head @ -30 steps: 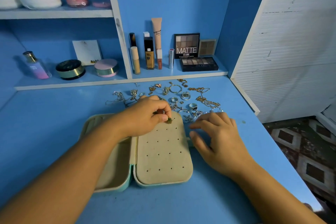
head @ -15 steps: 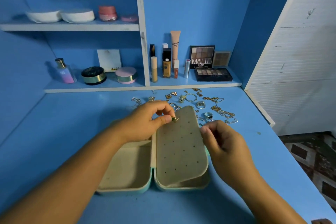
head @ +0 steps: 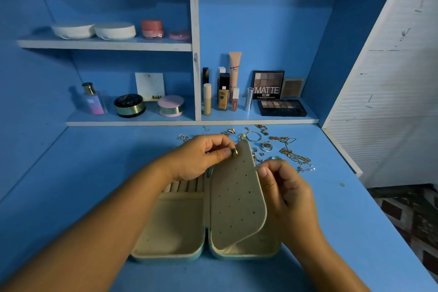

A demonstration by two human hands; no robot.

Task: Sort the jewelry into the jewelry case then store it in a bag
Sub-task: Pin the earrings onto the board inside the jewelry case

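Stud [head: 234, 152] is being pinched by the left hand [head: 201, 157] at the far corner of the flap [head: 237, 197] of the case [head: 175, 225], which is being pinched at its right edge and tilted up by the right hand [head: 284, 187], long axis running away over the tabletop [head: 94, 173].

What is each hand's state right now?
Left hand: pinching a small green earring at the top of the perforated panel.
Right hand: pinching that panel's raised right edge.

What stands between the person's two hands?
The perforated flap of the jewelry case, tilted up: the left hand pinches a small green piece at its top, the right hand holds its edge. Head view.
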